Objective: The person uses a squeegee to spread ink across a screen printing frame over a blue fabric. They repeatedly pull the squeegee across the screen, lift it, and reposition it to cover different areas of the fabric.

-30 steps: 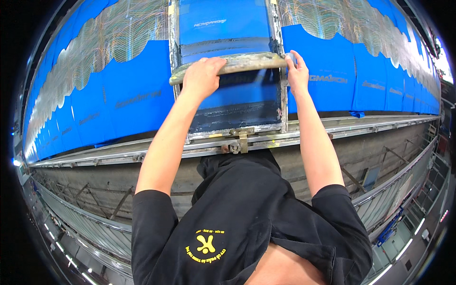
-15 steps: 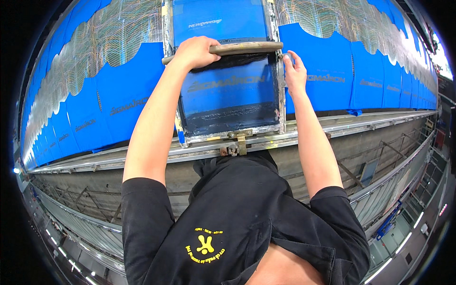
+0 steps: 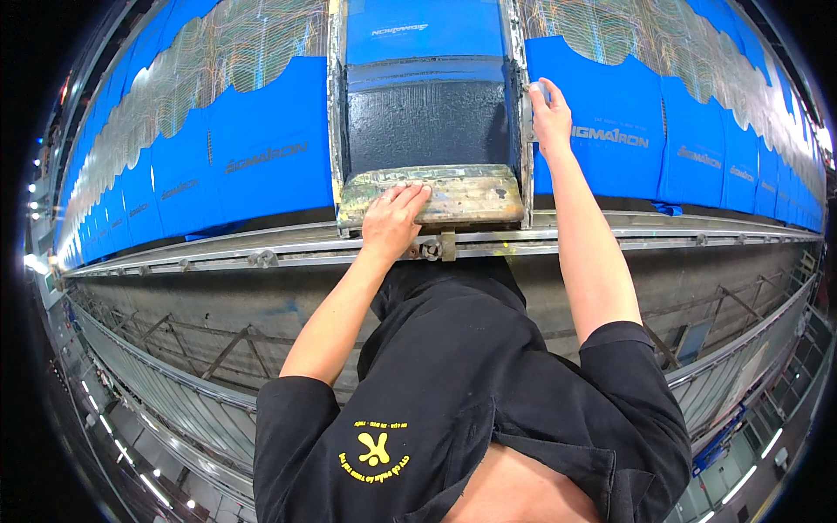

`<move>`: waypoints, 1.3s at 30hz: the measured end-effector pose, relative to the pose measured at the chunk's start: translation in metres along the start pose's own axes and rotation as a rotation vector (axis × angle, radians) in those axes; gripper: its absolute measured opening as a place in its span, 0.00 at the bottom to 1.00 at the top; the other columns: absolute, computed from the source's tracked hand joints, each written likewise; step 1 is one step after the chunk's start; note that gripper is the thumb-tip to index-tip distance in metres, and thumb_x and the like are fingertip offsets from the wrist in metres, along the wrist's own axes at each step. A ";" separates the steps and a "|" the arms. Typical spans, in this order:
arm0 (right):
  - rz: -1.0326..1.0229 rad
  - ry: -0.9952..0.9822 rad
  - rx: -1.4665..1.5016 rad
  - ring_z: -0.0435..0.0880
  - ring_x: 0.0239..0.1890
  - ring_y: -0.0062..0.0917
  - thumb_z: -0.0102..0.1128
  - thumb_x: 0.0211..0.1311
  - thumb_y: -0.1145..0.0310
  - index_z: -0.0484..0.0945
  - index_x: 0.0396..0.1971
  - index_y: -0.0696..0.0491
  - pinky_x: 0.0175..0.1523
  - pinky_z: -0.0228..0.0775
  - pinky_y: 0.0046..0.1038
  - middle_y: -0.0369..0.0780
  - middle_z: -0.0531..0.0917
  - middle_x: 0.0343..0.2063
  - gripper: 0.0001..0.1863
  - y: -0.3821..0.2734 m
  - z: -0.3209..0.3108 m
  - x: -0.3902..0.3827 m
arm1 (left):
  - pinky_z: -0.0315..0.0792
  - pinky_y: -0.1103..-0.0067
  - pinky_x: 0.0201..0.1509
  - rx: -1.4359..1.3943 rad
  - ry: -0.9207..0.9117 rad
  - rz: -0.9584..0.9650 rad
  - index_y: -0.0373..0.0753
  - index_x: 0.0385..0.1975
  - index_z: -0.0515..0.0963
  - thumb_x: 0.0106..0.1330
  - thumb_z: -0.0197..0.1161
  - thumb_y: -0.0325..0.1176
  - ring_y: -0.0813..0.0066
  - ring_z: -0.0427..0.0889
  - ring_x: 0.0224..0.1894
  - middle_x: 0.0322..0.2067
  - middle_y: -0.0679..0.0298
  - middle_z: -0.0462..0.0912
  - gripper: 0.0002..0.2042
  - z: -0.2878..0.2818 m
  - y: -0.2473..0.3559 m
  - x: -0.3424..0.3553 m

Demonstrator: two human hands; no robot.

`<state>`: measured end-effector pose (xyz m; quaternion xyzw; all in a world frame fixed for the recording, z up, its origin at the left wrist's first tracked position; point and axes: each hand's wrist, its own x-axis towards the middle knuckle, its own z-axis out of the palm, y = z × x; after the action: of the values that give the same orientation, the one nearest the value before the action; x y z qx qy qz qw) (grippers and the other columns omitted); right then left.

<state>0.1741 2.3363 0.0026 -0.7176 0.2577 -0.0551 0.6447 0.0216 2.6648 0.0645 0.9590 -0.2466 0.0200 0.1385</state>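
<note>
left hand [image 3: 392, 220] on squeegee [image 3: 432, 194] — right hand [image 3: 551, 118] gripping frame [image 3: 524, 105]

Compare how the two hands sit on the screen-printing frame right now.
The left hand lies flat, fingers spread, on the paint-smeared squeegee at the frame's near end. The right hand is farther out, curled around the frame's right rail. Both arms are outstretched over the blue fabric.

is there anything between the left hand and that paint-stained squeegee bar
No. The left hand lies flat on the squeegee bar, at its left half, with nothing between them. The right hand grips the right rail of the frame, also unobstructed.
</note>
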 end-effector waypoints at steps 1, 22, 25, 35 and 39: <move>-0.041 0.015 -0.045 0.81 0.44 0.19 0.68 0.72 0.56 0.79 0.66 0.50 0.50 0.74 0.25 0.37 0.86 0.46 0.26 0.001 -0.001 -0.002 | 0.82 0.69 0.58 -0.027 -0.051 0.005 0.50 0.56 0.86 0.46 0.76 0.25 0.64 0.86 0.56 0.55 0.70 0.88 0.30 -0.013 0.002 0.006; 0.172 -0.014 0.155 0.68 0.23 0.09 0.60 0.80 0.51 0.82 0.62 0.52 0.26 0.61 0.18 0.29 0.76 0.25 0.23 -0.030 -0.007 -0.021 | 0.81 0.60 0.56 -0.140 -0.366 -0.081 0.51 0.56 0.87 0.62 0.74 0.50 0.49 0.89 0.49 0.43 0.54 0.91 0.23 -0.049 -0.109 0.251; -0.307 0.074 -0.374 0.83 0.38 0.29 0.70 0.70 0.44 0.81 0.61 0.56 0.44 0.77 0.31 0.40 0.85 0.36 0.33 -0.045 -0.017 0.003 | 0.82 0.59 0.52 0.011 -0.425 -0.108 0.48 0.54 0.88 0.62 0.74 0.54 0.48 0.89 0.45 0.38 0.52 0.91 0.24 -0.076 -0.133 0.241; -0.857 -0.567 -1.202 0.89 0.42 0.43 0.76 0.58 0.48 0.87 0.36 0.54 0.50 0.80 0.43 0.45 0.89 0.36 0.22 -0.105 0.046 0.058 | 0.82 0.60 0.45 0.104 -0.432 -0.128 0.43 0.40 0.90 0.62 0.72 0.59 0.50 0.89 0.39 0.34 0.55 0.90 0.23 -0.069 -0.162 0.224; -0.796 -0.508 -1.226 0.89 0.42 0.41 0.77 0.54 0.56 0.88 0.37 0.52 0.49 0.80 0.42 0.43 0.89 0.34 0.17 -0.097 0.047 0.042 | 0.82 0.60 0.48 0.087 -0.364 -0.125 0.43 0.39 0.90 0.61 0.72 0.60 0.51 0.89 0.43 0.38 0.55 0.90 0.23 -0.062 -0.161 0.212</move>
<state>0.2585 2.3636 0.0771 -0.9755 -0.1909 0.0360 0.1033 0.2862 2.7179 0.1057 0.9653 -0.2064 -0.1515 0.0509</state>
